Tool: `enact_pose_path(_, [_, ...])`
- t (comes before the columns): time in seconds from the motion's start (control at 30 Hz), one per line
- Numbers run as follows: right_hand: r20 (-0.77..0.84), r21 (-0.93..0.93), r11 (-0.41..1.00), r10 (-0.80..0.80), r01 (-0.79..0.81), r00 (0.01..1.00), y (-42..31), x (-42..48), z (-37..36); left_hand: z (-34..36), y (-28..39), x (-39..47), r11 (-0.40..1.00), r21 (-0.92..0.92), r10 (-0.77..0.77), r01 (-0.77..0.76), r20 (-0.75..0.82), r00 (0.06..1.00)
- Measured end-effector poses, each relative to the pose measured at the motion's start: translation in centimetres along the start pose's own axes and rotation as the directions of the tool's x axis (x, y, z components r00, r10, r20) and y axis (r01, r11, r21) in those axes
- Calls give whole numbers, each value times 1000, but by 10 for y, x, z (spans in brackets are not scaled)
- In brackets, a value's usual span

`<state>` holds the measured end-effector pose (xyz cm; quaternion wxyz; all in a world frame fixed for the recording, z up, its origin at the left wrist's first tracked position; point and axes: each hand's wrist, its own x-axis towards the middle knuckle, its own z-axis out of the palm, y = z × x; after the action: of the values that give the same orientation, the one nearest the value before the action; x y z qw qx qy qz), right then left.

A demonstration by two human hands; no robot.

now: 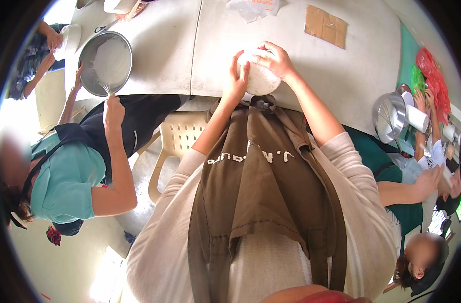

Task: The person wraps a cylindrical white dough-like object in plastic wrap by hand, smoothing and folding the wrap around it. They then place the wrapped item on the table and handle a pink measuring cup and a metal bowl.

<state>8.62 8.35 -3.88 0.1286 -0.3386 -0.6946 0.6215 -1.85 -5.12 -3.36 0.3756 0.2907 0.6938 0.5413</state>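
A pale, rounded container (263,80) rests at the near edge of the white table (222,41), in front of my brown apron. What it holds cannot be made out in the glare. My left hand (237,77) touches its left side, fingers bent around the rim. Over its top right lies my right hand (274,60), with fingertips curled onto the upper edge. Both hands are against the container.
At left a co-worker holds a wire whisk (107,89) in a metal bowl (129,62) of white mixture. A cardboard piece (326,26) and a plastic bag (253,8) lie beyond my hands. Co-workers stand at right near another metal bowl (378,113). A plastic chair (181,127) is behind the table edge.
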Motion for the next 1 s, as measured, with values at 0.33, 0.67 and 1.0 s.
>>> enact_pose_path(0.33, [38,178,981,75,-81,996,-12,-23,-11,1,-4,2,994,82,75,-69,-68,995])
enact_pose_path(0.67, [-211,73,997,6,10,978,5,-21,6,-7,-9,7,996,86,21,-20,-10,1000])
enact_pose_path(1.0, [-258,46,999,-11,24,966,6,-22,11,-3,13,18,975,220,13,2,-64,998])
